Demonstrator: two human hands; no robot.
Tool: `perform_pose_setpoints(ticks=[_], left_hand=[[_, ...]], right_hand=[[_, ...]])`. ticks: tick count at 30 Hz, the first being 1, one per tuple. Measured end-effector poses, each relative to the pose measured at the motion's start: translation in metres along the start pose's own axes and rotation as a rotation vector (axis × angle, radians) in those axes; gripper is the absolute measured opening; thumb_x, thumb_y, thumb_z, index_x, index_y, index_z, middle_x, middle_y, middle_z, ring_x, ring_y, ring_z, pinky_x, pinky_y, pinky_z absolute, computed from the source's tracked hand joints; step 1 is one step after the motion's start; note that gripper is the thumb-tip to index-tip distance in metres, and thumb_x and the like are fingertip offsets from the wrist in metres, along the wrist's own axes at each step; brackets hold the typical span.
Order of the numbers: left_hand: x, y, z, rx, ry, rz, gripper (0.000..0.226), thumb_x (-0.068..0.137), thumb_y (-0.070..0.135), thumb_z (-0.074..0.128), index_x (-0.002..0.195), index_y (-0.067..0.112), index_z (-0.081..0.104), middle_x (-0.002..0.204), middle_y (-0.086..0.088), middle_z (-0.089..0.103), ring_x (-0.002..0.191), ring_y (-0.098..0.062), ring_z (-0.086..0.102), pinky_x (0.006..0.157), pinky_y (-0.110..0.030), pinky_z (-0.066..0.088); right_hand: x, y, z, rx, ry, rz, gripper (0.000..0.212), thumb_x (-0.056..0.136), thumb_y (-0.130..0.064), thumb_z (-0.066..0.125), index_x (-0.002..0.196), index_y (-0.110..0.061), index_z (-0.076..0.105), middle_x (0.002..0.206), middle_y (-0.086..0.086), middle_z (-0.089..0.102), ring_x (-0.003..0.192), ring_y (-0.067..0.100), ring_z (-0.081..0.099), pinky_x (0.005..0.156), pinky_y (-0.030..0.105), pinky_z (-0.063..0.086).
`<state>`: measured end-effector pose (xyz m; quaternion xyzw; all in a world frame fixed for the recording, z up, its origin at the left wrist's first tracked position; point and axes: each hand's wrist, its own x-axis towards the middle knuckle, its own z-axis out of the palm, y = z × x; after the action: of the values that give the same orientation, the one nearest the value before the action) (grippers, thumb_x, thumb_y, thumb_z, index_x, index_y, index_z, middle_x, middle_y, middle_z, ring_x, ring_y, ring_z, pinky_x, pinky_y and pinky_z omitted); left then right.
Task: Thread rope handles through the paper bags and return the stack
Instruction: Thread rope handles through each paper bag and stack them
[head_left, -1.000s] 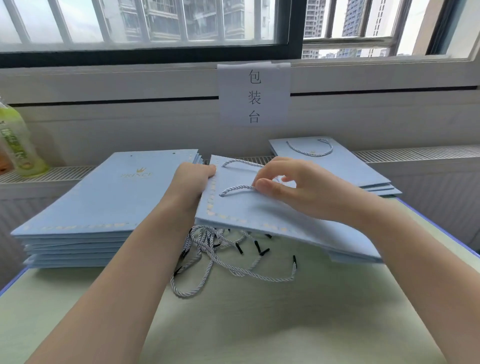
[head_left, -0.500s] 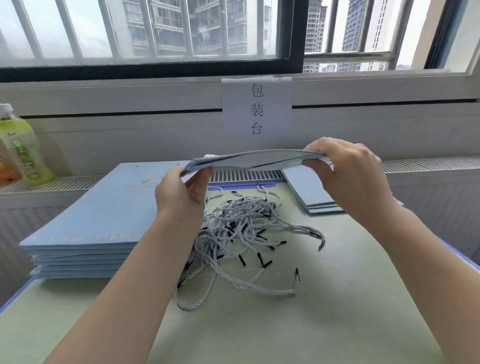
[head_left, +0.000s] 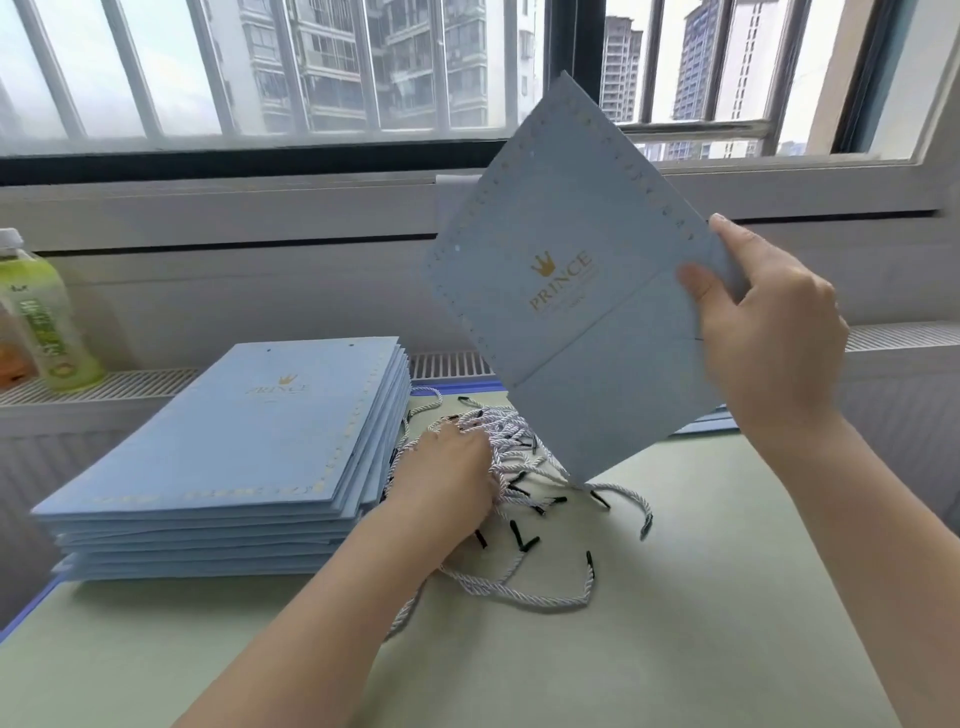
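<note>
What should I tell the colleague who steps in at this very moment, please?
Right hand grips one flat blue bag, tilted in the air, printed face showing, no rope visible in it.
Left hand rests on the rope pile, fingers in the ropes; grip unclear.
Tall bag stack sits left of the pile; its top bag shows empty holes.
Left: pick a rope, thread the held bag, then the rest of the stack.

The raised paper bag (head_left: 566, 322) is matt blue card with shiny gold print. The rope handles (head_left: 519, 452) are twisted white cord with glossy black tips. The desk (head_left: 675, 623) is smooth matt green.
</note>
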<state>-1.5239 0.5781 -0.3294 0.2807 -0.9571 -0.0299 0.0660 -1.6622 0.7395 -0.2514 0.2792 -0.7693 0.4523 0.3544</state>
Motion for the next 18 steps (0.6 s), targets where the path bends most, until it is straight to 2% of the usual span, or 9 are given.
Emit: perform_pose_setpoints(ticks=[3,8,11,13,15,18], left_hand=[[0.001,-0.003,0.004,0.031,0.076,-0.014,0.021,0.095,0.015,0.052,0.078,0.013,0.039,0.102,-0.008,0.048,0.091,-0.025,0.045,0.074,-0.033,0.041],[0.000,-0.003,0.003,-0.036,0.123,-0.055,0.005,0.094,0.008,0.045,0.090,0.011,0.045,0.108,-0.010,0.054,0.101,-0.027,0.049,0.076,-0.031,0.038],[-0.004,0.000,0.000,-0.120,0.205,-0.079,0.002,0.093,0.010,0.042,0.095,0.010,0.043,0.099,-0.010,0.053,0.089,-0.025,0.045,0.069,-0.030,0.033],[-0.005,0.001,-0.003,-0.159,0.311,-0.098,0.006,0.095,0.014,0.041,0.092,0.013,0.036,0.093,-0.005,0.049,0.082,-0.020,0.040,0.065,-0.029,0.030],[-0.006,0.002,-0.006,-0.211,0.427,-0.094,0.006,0.098,0.016,0.042,0.094,0.012,0.039,0.094,-0.006,0.055,0.078,-0.018,0.041,0.063,-0.027,0.030],[-0.006,0.002,-0.011,-0.374,0.531,-0.067,0.013,0.094,0.019,0.056,0.099,0.009,0.048,0.085,-0.003,0.059,0.073,-0.017,0.047,0.062,-0.023,0.030]], right_hand=[[0.006,0.006,-0.002,-0.054,-0.089,0.152,0.044,0.092,-0.039,0.055,0.134,-0.028,0.050,0.126,0.008,0.060,0.117,0.034,0.050,0.088,0.043,0.041],[0.004,0.019,0.006,-0.176,-0.351,0.263,0.041,0.093,-0.039,0.053,0.131,-0.024,0.052,0.125,0.012,0.059,0.118,0.036,0.049,0.091,0.043,0.040],[-0.001,0.028,0.017,-0.255,-0.522,0.283,0.038,0.095,-0.035,0.051,0.127,-0.016,0.053,0.126,0.015,0.055,0.119,0.037,0.047,0.088,0.043,0.039],[-0.002,0.035,0.022,-0.326,-0.612,0.295,0.034,0.095,-0.033,0.050,0.119,-0.010,0.054,0.122,0.018,0.055,0.114,0.038,0.049,0.085,0.042,0.039],[-0.001,0.040,0.023,-0.405,-0.699,0.299,0.029,0.095,-0.033,0.049,0.103,-0.007,0.057,0.115,0.019,0.057,0.102,0.036,0.051,0.078,0.038,0.038],[-0.003,0.039,0.018,-0.613,-0.866,0.270,0.029,0.095,-0.035,0.048,0.076,-0.013,0.045,0.089,0.008,0.054,0.086,0.029,0.047,0.074,0.032,0.035]])
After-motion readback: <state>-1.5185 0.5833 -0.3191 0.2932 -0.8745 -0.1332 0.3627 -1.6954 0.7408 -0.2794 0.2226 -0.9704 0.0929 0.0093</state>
